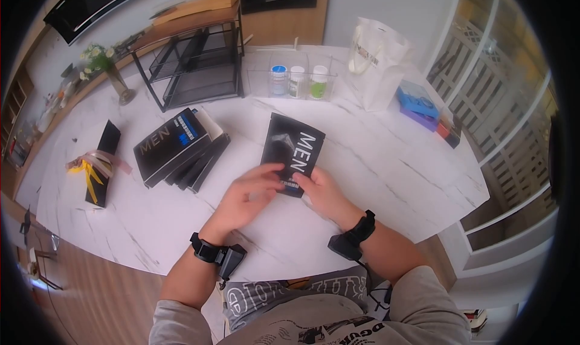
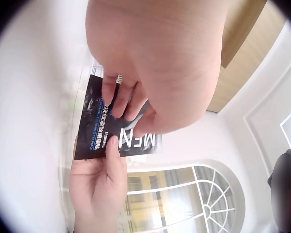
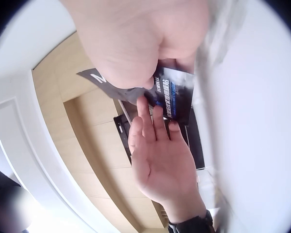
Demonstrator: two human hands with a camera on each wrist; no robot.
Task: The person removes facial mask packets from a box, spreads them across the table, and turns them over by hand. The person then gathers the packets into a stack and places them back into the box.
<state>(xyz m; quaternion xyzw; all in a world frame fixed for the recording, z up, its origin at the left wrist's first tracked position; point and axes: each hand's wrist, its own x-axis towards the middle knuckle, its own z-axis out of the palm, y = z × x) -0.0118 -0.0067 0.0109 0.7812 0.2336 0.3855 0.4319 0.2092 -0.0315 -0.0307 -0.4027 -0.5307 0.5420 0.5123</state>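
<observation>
A flat black eye-patch sachet (image 1: pixel 283 141) marked MEN is held over the white marbled table (image 1: pixel 386 164), in front of the person's body. My right hand (image 1: pixel 327 194) pinches its right edge, near the lower end; the thumb lies on the printed front and the other fingers are behind. From the left, my left hand (image 1: pixel 246 195) reaches to the sachet with loosely extended fingers touching its front. In the left wrist view small lettering shows on the sachet (image 2: pixel 89 116) near the right thumb. The right wrist view shows the sachet (image 3: pixel 180 90) slightly bent, beside the left fingertips.
To the left lie stacked black MEN boxes (image 1: pixel 172 141) and a black box with ribbon (image 1: pixel 109 142). Behind stand a black mesh rack (image 1: pixel 199 82), a clear organizer with several bottles (image 1: pixel 296 82), a white paper bag (image 1: pixel 380 67) and small blue and purple boxes (image 1: pixel 417 100).
</observation>
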